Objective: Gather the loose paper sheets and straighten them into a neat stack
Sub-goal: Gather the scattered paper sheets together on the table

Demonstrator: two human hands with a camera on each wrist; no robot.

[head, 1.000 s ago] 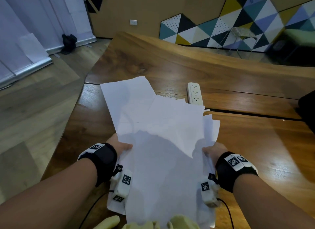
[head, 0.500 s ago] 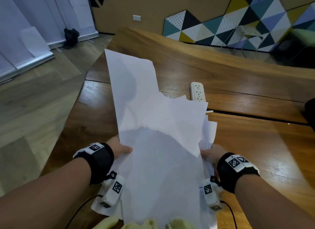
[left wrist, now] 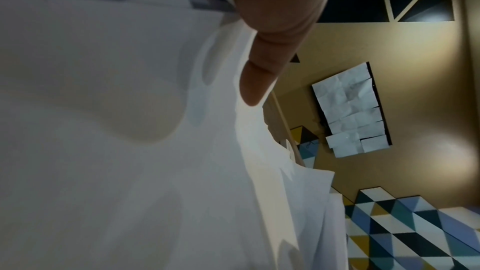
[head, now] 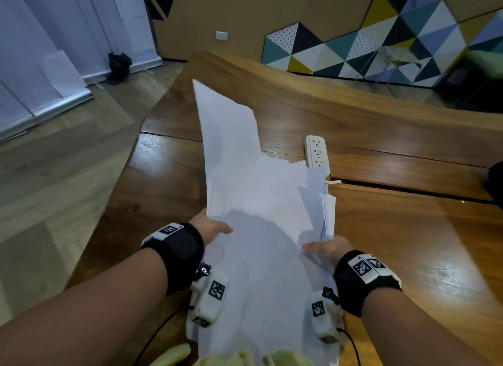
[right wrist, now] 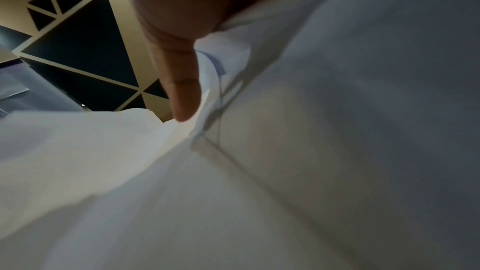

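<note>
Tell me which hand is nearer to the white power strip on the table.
Right. The right hand grips the paper sheets at their right edge, below the power strip in the head view; the left hand grips their left edge, farther off across the sheets.

Dim wrist views; glare on tabletop [head: 449,256]

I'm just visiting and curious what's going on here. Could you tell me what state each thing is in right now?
Paper sheets: gathered, lifted off the table at the far end, edges uneven, not yet a neat stack.
Left hand: grips the sheets' left edge.
Right hand: grips their right edge.
Power strip: lies flat on the wooden table, sockets empty.
</note>
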